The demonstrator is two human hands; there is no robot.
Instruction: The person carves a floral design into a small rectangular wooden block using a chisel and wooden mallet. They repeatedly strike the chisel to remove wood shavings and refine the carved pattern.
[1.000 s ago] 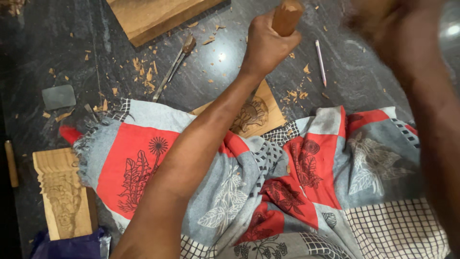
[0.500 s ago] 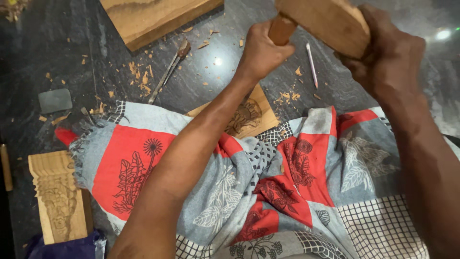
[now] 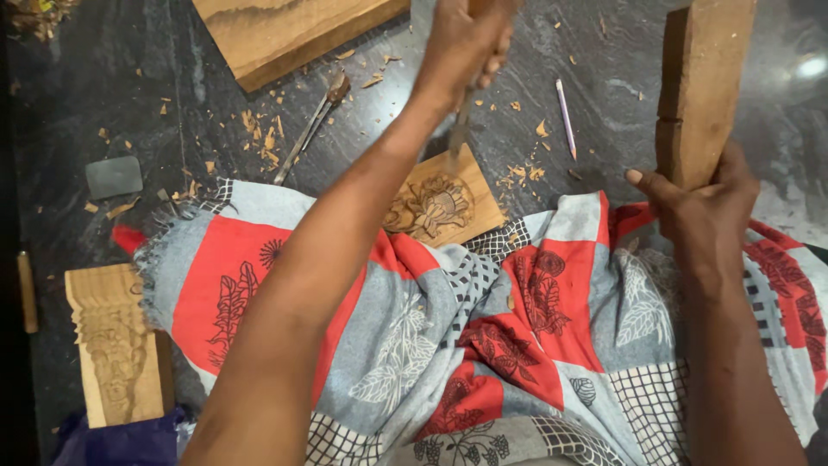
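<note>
The small carved wooden panel (image 3: 442, 205) sits at the far edge of the red, grey and white patterned cloth (image 3: 535, 336), a flower cut into its face. Directly above it, the left hand (image 3: 461, 43) has its fingers wrapped tight around a chisel (image 3: 461, 125), blade pointing down at the panel. Over on the right, the right hand (image 3: 703, 211) clamps the lower end of a wooden mallet (image 3: 703, 86), held upright. Beyond, on the dark stone floor (image 3: 155, 78), wood chips scatter around a spare chisel (image 3: 312, 128) and a pencil (image 3: 566, 118). A big plank (image 3: 285, 30) lies far left; a carved block (image 3: 112, 345) sits near left.
</note>
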